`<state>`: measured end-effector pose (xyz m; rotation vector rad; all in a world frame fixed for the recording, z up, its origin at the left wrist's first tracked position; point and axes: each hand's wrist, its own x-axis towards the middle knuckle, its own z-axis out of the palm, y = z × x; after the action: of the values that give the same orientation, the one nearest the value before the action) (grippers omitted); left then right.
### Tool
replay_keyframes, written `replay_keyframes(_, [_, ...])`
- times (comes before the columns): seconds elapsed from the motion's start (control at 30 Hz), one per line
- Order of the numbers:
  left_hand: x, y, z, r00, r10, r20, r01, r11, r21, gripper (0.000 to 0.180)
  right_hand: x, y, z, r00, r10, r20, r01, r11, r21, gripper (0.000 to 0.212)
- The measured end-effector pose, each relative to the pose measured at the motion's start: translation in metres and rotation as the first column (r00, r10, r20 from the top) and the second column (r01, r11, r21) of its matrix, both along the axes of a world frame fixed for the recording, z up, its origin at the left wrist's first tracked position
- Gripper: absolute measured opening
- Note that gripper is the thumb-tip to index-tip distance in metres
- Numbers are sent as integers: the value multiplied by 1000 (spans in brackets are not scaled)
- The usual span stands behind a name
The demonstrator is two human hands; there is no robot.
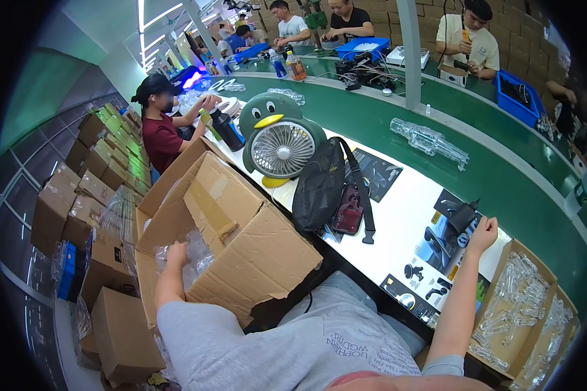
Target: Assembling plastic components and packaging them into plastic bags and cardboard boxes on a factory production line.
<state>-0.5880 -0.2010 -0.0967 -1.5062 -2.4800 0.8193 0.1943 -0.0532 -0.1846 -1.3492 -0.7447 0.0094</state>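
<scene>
My left hand (177,253) reaches down into a large open cardboard box (254,251) at my left side. Its fingers curl against clear plastic packaging (202,251) lying inside, and the box wall hides what is deeper. On the right, my right hand (484,236) is closed above the white worktable (391,251). Just beside its knuckles is a small black part (462,217), over a dark printed package (440,241). Whatever the right fingers hold is too hidden to make out.
A green penguin-shaped fan (282,140), a black bag (319,186) and a phone (349,210) are on the table. Clear plastic pieces fill a cardboard tray (544,272) at right. A green conveyor (372,140) runs beyond. A co-worker (163,127) stands at left; several others work across.
</scene>
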Motion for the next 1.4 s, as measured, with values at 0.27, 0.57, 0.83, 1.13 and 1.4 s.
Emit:
replay_keyframes(0.27, [-36, -11, 32, 952, -15, 305, -160, 825, 542, 46, -1, 3, 0, 1000, 14, -26, -14, 1000, 13, 34])
replay_keyframes(0.57, [-36, 0, 119, 963, -203, 179, -118, 280, 953, 55, 6, 2, -10, 999, 33, -32, -32, 999, 18, 34])
replay_keyframes(0.83, [112, 109, 202, 836, -548, -19, 173, 231, 958, 30, -7, -4, 26, 995, -4, 98, -5, 996, 87, 38])
replay_keyframes(1.13, [395, 206, 138, -459, -406, 790, -96, 907, 410, 42, -112, -57, 151, 503, 858, -104, -862, 507, 13, 72])
replay_keyframes(1.4, [476, 252, 49, -424, -103, 900, 145, 973, 180, 51, -136, -64, 97, 677, 709, 195, -635, 698, -331, 51])
